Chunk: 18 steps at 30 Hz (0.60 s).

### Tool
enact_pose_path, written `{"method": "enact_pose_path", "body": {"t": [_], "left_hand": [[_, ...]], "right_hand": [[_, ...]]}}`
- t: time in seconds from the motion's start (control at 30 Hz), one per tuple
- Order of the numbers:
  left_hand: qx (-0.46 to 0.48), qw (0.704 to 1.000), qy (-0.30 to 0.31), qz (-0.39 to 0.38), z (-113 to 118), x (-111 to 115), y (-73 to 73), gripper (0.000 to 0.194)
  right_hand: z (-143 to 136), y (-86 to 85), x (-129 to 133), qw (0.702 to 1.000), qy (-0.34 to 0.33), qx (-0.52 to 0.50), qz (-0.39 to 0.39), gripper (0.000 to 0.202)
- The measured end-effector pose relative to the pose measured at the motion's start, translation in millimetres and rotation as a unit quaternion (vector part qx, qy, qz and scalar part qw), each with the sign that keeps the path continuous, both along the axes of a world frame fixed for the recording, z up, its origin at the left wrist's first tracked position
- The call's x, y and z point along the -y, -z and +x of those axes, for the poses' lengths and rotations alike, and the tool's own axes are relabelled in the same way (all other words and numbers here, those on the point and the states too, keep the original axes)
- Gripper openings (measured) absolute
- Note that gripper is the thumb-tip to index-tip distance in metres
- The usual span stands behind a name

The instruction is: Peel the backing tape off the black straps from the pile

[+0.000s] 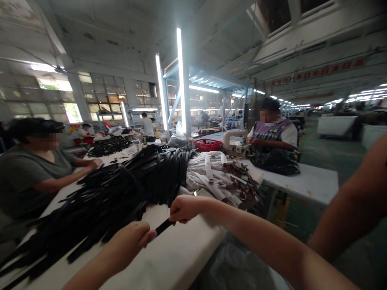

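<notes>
A: ok so what's in the hands here?

B: A short run of black strap. Left hand has its fingers pinched on the lower end of that run, right hand has its fingers clenched on the upper end.

A: Which way's it pointing?

B: Long axis goes on a slant, climbing from the left fingers up and away to the right ones. Looks pretty straight between them. Can't tell which end is the real tip, the fists cover both.

A: And where is it exactly?

B: Between the two sets of fingers, over the pale counter. Big heap of black straps beyond and left of the fingers, white-wrapped pieces with brown ends and gold-coloured rings just past the right ones. Red basket is farther back, well apart from the fingers.
</notes>
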<state>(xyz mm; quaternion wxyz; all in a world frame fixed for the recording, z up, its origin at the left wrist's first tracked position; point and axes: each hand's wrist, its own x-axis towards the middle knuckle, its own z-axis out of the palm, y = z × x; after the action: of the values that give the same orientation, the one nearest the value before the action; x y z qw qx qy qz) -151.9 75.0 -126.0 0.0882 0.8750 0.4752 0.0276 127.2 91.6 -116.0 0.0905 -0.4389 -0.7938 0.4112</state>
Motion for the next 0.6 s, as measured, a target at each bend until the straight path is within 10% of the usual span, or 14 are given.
{"method": "enact_pose_path", "body": {"t": [0.23, 0.6], "left_hand": [[0.064, 0.973, -0.034, -0.221, -58.0, 17.4, 79.4, 0.018], [0.008, 0.997, -0.018, -0.073, -22.2, 33.6, 96.7, 0.027]], "right_hand": [[-6.7, 70.7, -7.2, 0.995, -0.044, 0.085, 0.034, 0.017], [-33.0, 127.4, 23.5, 0.952, -0.038, 0.137, 0.27, 0.02]]}}
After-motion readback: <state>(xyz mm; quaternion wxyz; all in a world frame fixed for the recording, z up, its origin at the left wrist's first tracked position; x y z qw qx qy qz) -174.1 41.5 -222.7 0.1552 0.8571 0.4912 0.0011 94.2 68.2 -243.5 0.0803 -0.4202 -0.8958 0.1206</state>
